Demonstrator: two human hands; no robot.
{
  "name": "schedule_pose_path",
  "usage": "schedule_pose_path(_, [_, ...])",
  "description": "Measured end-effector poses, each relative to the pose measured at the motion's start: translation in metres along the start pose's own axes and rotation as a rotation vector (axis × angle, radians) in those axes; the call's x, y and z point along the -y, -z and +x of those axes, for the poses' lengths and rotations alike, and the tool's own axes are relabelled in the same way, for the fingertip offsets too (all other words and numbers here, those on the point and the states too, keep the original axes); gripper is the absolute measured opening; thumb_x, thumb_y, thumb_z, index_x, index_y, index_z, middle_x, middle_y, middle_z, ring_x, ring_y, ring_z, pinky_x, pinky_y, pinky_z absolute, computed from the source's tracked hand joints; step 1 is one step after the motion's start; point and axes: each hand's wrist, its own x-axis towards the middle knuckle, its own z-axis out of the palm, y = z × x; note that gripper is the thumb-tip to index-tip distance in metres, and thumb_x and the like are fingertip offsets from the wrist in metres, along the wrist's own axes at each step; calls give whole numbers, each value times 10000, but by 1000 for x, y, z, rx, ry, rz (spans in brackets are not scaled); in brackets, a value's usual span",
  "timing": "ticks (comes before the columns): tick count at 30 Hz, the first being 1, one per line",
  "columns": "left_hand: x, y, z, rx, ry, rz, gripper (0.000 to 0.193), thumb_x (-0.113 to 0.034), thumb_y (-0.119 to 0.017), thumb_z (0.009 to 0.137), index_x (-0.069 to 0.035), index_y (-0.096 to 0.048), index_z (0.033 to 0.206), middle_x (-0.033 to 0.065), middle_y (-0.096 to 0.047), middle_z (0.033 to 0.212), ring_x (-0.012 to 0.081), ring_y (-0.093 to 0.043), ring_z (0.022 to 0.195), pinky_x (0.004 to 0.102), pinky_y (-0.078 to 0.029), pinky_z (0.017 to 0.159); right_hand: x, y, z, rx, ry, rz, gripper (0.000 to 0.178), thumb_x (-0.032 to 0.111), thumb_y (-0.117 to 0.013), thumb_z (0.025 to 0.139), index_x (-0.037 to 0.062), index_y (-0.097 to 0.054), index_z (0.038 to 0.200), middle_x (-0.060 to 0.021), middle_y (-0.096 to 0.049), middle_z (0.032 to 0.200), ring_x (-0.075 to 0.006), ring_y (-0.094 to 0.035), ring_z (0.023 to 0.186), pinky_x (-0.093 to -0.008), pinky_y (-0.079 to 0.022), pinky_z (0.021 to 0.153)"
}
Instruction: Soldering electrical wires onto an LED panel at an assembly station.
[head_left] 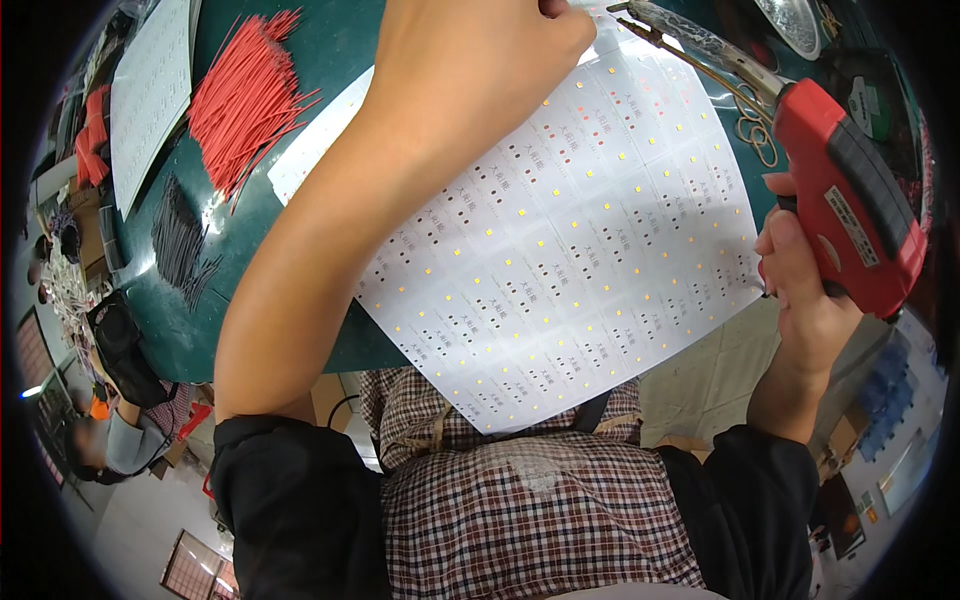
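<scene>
Dark green tabletop [300,60], workshop floor visible below its near edge. White panel sheet [590,250] of small LED boards lies across the tabletop, its near corner overhanging toward the person's lap.

Left hand [480,50] presses on the far part of the sheet, fingers curled down; fingertips run off the top of frame, so I cannot tell whether they pinch anything. Right hand [800,270] is closed around the grip of a red soldering gun [850,190], its long tip [640,20] reaching to the sheet's far edge, close to the left hand.

Handling judgement: sheet looks thin, light and somewhat flexible — the unsupported corner will likely sag, and the scored grid may snap if bent. Best held flat by palm pressure or taken at the bare edges, not on the yellow LEDs. Gun looks rigid and front-heavy — hold by the grip only, tip probably hot.

Bundles of red wires [245,95] and black wires [180,240] lie far left, well apart from the hands.
</scene>
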Motion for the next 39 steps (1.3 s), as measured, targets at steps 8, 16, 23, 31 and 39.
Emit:
schedule_pose_path(8, [1, 0, 1, 23, 52, -14, 293, -186, -673, 823, 99, -668, 755, 314, -632, 734, 474, -667, 793, 504, -514, 741, -10, 3, -3, 12, -6, -5, 223, 23, -698, 916, -44, -658, 1124, -68, -646, 794, -58, -519, 538, -197, -382, 467])
schedule_pose_path(16, [3, -5, 2, 18, 9, 11, 301, -188, -674, 827, 104, -664, 751, 319, -623, 735, 488, -654, 799, 519, -505, 740, -5, -6, -1, -3, 18, 7, 136, 51, -701, 929, -17, -652, 1036, -59, -636, 756, -56, -510, 523, -198, -379, 468])
schedule_pose_path(23, [2, -4, 2, 7, 10, 23, 303, -188, -677, 825, 107, -672, 760, 325, -625, 740, 482, -665, 803, 517, -512, 750, -10, 0, -2, -10, 16, -22, 97, 63, -675, 947, -25, -640, 966, -58, -605, 705, -50, -467, 487, -202, -347, 450])
schedule_pose_path(31, [3, -1, 2, 40, 14, 19, 303, -195, -673, 833, 106, -680, 790, 330, -632, 767, 490, -658, 823, 524, -511, 754, -7, 2, 2, -66, 27, 10, 118, 47, -643, 964, -29, -629, 875, -47, -574, 657, -39, -390, 425, -204, -313, 421])
schedule_pose_path(39, [-10, 42, 7, 120, 191, -265, 201, -155, -766, 869, 40, -716, 877, 59, -663, 695, 96, -590, 618, 269, -460, 572, -4, 16, 3, -102, -46, 140, 132, 106, -750, 913, -10, -690, 931, -46, -621, 652, -72, -487, 459, -209, -377, 450])
